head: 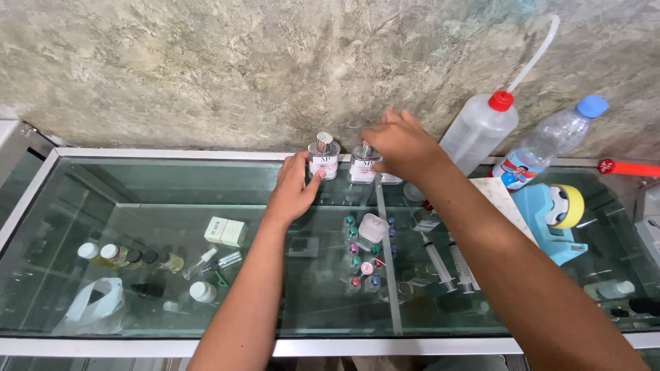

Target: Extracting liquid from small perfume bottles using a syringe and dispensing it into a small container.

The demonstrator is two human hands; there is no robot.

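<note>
We see two small clear perfume bottles standing upright on the glass counter top point(206, 206), close to the rough grey plastered wall point(240, 62). The left perfume bottle point(323, 156), with a silvery neck and a pale label, stands just past the left hand point(292, 191). That hand lies palm down on the glass with its fingers held together and stretched forward; the thumb tip touches the bottle's lower side, and the fingers lie along its left. Nothing is gripped there.

The right perfume bottle point(362, 166) stands just beside the first, a small gap between them. The right hand point(399, 145) arches over it from above, fingers curled downward around its top. We cannot tell whether the fingertips pinch the cap or only rest on it, since the hand hides that part.

To the right stand a plastic wash bottle point(481, 130) with a red cap and bent spout, a water bottle point(550, 141) with a blue cap, and a blue tape dispenser point(553, 220). Two syringes point(447, 261) lie on the glass near the right forearm. Under the glass, on the case's shelves, lie small vials point(130, 257), a white box point(227, 231) and tiny bottles with coloured caps point(361, 264).
</note>
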